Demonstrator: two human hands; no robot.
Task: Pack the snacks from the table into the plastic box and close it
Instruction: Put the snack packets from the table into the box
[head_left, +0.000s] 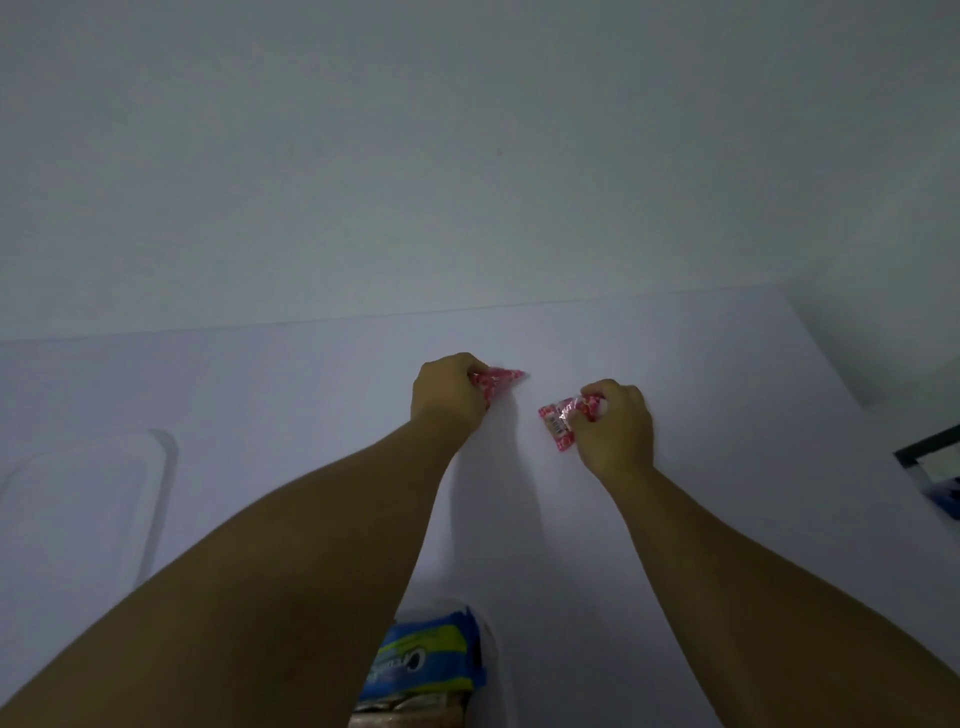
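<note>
Both arms reach out over the white table (675, 364). My left hand (449, 395) is closed around a red-and-white snack packet (501, 379), whose corner pokes out to the right of the fingers. A second red-and-white snack packet (563, 421), with a barcode showing, is gripped by my right hand (615, 426). Both packets are low over the far middle of the table. Below my left forearm, at the bottom edge, the clear plastic box (488, 639) holds a blue-and-yellow snack pack (421, 660) and is partly hidden.
A clear plastic lid (104, 499) lies flat on the table at the left. A plain wall rises behind the table's far edge. At the right, past the table's edge, a dark-framed object (930, 457) is partly in view.
</note>
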